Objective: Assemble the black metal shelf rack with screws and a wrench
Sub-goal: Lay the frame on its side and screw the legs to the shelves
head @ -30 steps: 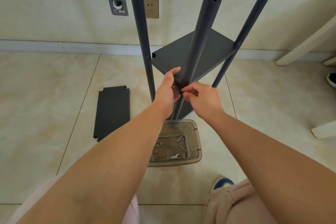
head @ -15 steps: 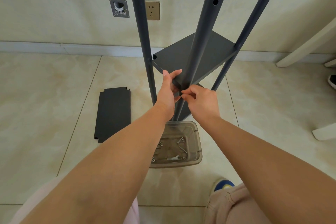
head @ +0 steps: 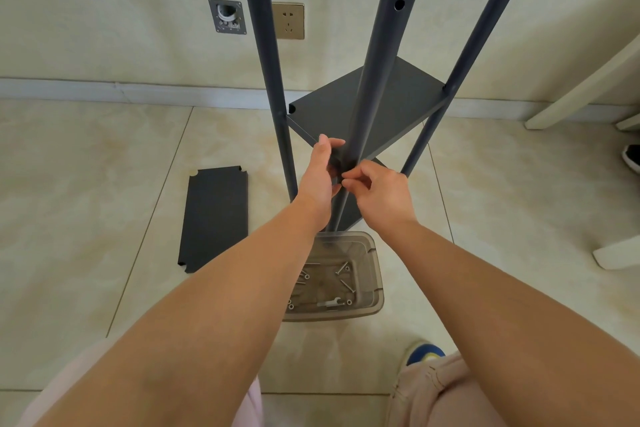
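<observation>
Three poles: we count three dark upright poles of the rack (head: 375, 55) in view, a left one, a thick near middle one with a hole high on it, and a right one.
Two shelves on the rack: we see one mounted shelf (head: 398, 97) between the poles, and the corner of a lower one under it, mostly hidden behind our hands.
One loose panel: a flat black shelf panel (head: 214, 218) lies on the floor tiles to the left, well apart from the poles.
One bin: a clear plastic bin (head: 375, 274) sits on the floor near us, just beside the foot of the middle pole.
Several screws: we count at least six screws (head: 343, 267) scattered in the bin, with one small pale wrench (head: 327, 303) near its near wall.
Left hand: our left hand (head: 320, 172) reaches far forward, fingers curled round the near corner of the shelf where it meets the middle pole, thumb up.
Right hand: our right hand (head: 379, 189) is just beside it, fingertips pinched together against the pole at the same corner; what they pinch is too small for us to tell.
Two wall plates: one socket (head: 288, 21) and one metal plate (head: 227, 15) sit on the far wall.
</observation>
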